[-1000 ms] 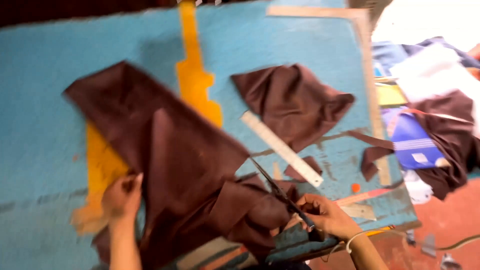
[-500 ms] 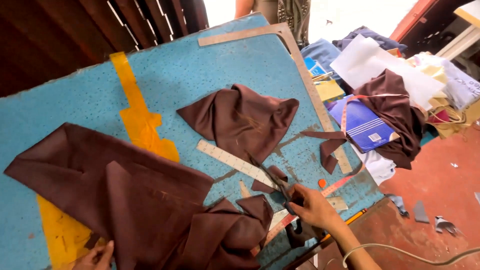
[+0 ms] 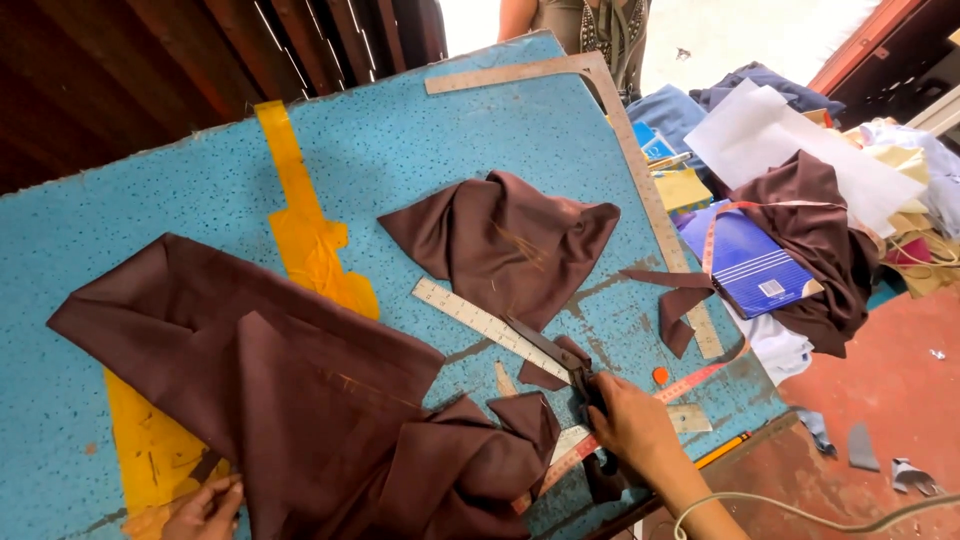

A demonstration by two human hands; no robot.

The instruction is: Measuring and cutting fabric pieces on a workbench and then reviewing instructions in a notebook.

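Observation:
A large dark brown cloth [image 3: 280,390] lies crumpled across the near half of a blue speckled table [image 3: 420,140]. My right hand [image 3: 632,425] is closed on the handles of black scissors [image 3: 555,358], whose blades point up-left over a flat steel ruler [image 3: 480,322] and small brown offcuts. My left hand [image 3: 205,508] presses on the cloth's near edge at the bottom left, holding nothing. A second, smaller brown cloth piece [image 3: 505,240] sits bunched in the table's middle.
A metal L-square [image 3: 625,130] runs along the table's far and right edges. Yellow tape strips [image 3: 300,225] cross the tabletop. A measuring tape [image 3: 690,380] and orange chalk [image 3: 660,375] lie near my right hand. Right of the table sits a heap of fabric, paper and a blue booklet [image 3: 745,262]. A person stands beyond.
The view has swung so the table tilts the other way. My right hand has brought the scissors down flat beside the ruler; my left hand has slid toward the cloth's near corner.

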